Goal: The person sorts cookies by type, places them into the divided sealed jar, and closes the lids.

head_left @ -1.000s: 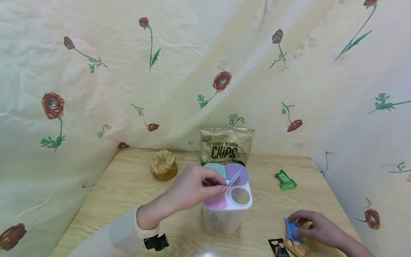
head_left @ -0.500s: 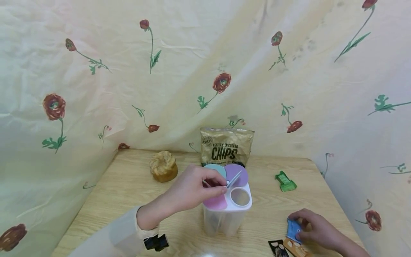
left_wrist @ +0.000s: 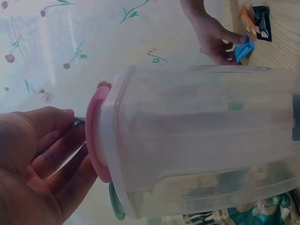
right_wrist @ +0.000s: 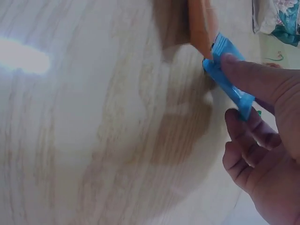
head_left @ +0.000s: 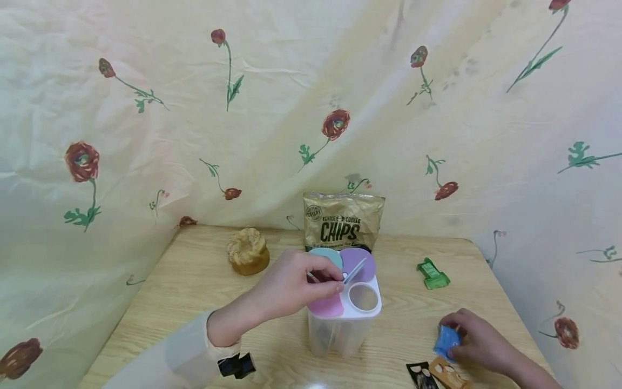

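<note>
In the head view, a clear plastic storage container (head_left: 335, 337) with a white top stands mid-table. Three of its round openings wear teal, purple and pink lids; the front right opening (head_left: 363, 297) is uncovered. My left hand (head_left: 293, 283) pinches a thin, pale lid (head_left: 356, 270), tilted up on edge beside that opening. To the right, my right hand (head_left: 478, 340) holds a small blue snack packet (head_left: 447, 341) between thumb and fingers. The right wrist view shows the blue packet (right_wrist: 229, 77) gripped near its ends, an orange packet (right_wrist: 201, 28) close behind it.
An orange packet (head_left: 451, 373) and a black packet (head_left: 421, 375) lie near the front right. A green packet (head_left: 433, 274) is farther back. Behind the container stands a chips bag (head_left: 342, 216); a round bun (head_left: 248, 251) sits at back left.
My right hand has shifted slightly away from the orange packet with the blue packet, which has tilted and uncovered more of the orange one. The left hand and lid have stayed put.
</note>
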`<state>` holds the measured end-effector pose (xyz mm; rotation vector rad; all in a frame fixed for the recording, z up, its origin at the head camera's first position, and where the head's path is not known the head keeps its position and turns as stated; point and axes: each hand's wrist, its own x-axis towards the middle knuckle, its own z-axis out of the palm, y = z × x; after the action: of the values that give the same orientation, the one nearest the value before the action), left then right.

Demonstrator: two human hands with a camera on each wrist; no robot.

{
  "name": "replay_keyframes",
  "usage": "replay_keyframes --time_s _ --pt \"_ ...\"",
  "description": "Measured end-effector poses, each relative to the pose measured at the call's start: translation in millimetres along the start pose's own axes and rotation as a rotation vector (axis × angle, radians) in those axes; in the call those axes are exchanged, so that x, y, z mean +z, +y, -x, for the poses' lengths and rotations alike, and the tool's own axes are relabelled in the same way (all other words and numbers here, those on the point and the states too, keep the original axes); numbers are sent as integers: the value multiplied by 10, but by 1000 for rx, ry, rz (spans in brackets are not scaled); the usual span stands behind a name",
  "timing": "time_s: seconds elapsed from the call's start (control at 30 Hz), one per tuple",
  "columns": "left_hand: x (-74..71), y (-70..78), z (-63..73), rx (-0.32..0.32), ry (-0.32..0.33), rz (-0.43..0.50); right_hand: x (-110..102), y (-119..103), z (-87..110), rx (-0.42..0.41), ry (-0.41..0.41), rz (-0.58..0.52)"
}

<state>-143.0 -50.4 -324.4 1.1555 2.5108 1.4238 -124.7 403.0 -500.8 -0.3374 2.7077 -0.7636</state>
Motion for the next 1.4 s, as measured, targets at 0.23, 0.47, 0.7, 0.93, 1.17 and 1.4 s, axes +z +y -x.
replay_keyframes --time_s 0.23,0.47,0.7,0.93,1.17,1.4 --pt "-8 1 5 1 5 -2 -165 -136 -6 -181 50 -21" --pt "-8 3 14 3 18 -24 -427 -547 -8 -322 199 -68" --pt "-5 16 22 8 28 -36 -705 -1129 12 -475 352 -45" --pt "-6 25 30 0 43 -43 -916 -1687 21 -645 372 -57" --pt "-1 16 29 6 47 -63 -950 -2153 16 -716 348 -98" --pt "3 19 30 2 49 -64 -849 -2343 -108 -718 316 -145"
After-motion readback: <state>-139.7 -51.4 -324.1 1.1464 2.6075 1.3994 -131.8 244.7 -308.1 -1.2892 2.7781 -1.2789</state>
